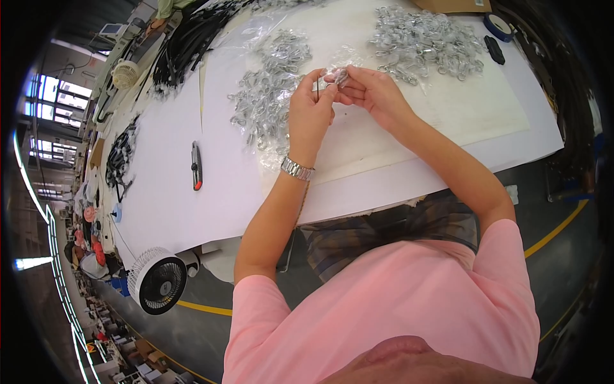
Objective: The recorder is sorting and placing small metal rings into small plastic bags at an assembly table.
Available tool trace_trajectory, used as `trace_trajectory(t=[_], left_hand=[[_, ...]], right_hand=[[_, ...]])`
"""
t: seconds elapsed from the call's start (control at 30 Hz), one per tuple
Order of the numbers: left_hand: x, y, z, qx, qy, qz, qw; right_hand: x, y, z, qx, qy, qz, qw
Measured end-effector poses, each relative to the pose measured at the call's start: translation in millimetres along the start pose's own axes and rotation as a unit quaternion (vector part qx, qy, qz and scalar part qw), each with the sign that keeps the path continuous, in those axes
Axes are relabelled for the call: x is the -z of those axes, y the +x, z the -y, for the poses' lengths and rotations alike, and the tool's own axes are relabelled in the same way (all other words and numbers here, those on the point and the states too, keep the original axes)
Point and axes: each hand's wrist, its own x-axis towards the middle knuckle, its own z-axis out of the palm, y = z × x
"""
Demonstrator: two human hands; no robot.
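Observation:
Over the table, my left hand and my right hand meet, fingertips close together. Between them they pinch a small clear plastic bag with something shiny and metallic in it; its exact kind is too small to tell. My left hand's fingers are bent against the thumb, and my right hand's thumb and forefinger grip the far side. Left of my hands spreads a pile of small silvery metal pieces in clear bags. Beyond my right hand lies a second heap of similar bagged metal pieces.
A utility knife lies on the white table at left. Bundles of black straps lie farther back. A tape roll and a black object sit far right. A fan stands by the near left edge.

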Motion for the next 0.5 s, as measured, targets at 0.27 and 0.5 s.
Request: trace_trajectory(t=[0.27, 0.5], left_hand=[[8, 4, -13, 0.035, -0.057, 0.073, 0.995], [39, 17, -6, 0.049, -0.109, 0.096, 0.988]], right_hand=[[-2, 1, -2, 0.030, -0.049, -0.005, 0.998], [-13, -5, 12, -0.018, -0.116, 0.086, 0.989]])
